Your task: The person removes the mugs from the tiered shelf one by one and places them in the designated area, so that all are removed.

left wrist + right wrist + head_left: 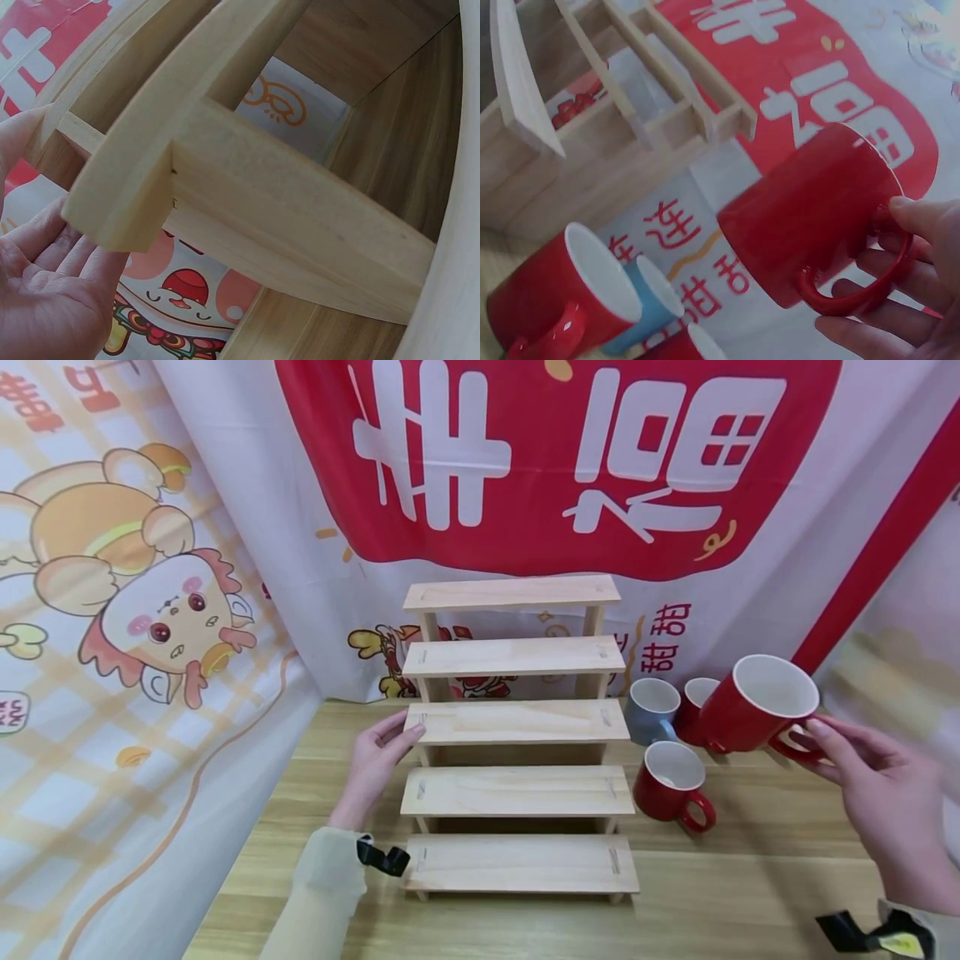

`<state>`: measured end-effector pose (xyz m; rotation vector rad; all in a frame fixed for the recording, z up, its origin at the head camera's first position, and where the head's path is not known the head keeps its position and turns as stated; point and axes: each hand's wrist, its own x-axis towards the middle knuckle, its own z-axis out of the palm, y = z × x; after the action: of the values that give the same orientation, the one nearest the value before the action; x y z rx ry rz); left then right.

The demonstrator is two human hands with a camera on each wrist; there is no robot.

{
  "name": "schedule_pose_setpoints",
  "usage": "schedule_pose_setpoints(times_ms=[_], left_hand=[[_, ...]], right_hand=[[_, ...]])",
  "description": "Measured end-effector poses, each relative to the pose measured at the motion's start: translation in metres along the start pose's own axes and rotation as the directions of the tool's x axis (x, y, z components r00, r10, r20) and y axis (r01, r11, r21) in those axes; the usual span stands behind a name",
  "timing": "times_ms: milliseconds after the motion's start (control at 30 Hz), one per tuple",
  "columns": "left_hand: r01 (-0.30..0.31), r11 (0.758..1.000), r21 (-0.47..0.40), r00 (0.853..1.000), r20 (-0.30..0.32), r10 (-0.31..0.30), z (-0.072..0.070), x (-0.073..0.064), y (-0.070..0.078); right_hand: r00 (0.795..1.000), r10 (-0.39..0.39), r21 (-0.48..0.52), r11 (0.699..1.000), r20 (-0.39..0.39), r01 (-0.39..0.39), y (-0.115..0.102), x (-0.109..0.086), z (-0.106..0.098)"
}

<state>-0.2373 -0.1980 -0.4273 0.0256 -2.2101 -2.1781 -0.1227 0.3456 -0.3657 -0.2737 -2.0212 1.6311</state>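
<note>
In the head view a pale wooden step rack (517, 722) with several tiers stands in the middle of the table. My left hand (377, 762) grips the left end of its middle tier, thumb on top and fingers below; the left wrist view shows that hand (56, 300) at the board's end. At the right, my right hand (885, 785) holds a red mug (810, 217) by its handle, up off the table. Below and left of it stand a second red mug (660, 793), a light blue mug (647, 728) and another red mug (688, 727), partly hidden behind the held one.
Wood-grain table (735, 902) lies under the rack and mugs. A white and red printed cloth (525, 547) hangs behind the rack. Another printed cloth (82, 710) with a cartoon figure borders the left side.
</note>
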Motion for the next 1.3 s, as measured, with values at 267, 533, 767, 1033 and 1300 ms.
schedule_pose_setpoints(times_ms=[267, 533, 767, 1033, 1300], left_hand=[[-0.009, 1.0, -0.006, 1.0, -0.009, 0.009, 0.001, 0.001, 0.001], [-0.002, 1.0, -0.005, 1.0, -0.014, 0.002, 0.003, 0.001, 0.001], [-0.003, 1.0, -0.002, 1.0, -0.011, 0.003, 0.002, 0.002, 0.0], [0.008, 1.0, 0.002, 1.0, -0.009, -0.008, 0.002, 0.0, 0.0], [-0.006, 1.0, 0.006, 1.0, -0.01, 0.006, 0.001, 0.0, 0.0]], right_hand=[[0.994, 0.102, 0.054, 0.993, -0.036, -0.1, 0.028, 0.008, -0.007], [0.983, 0.182, 0.083, 0.98, -0.022, -0.18, 0.071, 0.006, -0.011], [0.969, 0.248, -0.082, 0.965, -0.016, -0.248, 0.101, -0.001, -0.013], [0.977, 0.215, -0.137, 0.968, 0.011, -0.211, 0.125, -0.011, -0.013], [0.979, 0.203, -0.132, 0.97, -0.008, -0.202, 0.14, -0.019, -0.008]])
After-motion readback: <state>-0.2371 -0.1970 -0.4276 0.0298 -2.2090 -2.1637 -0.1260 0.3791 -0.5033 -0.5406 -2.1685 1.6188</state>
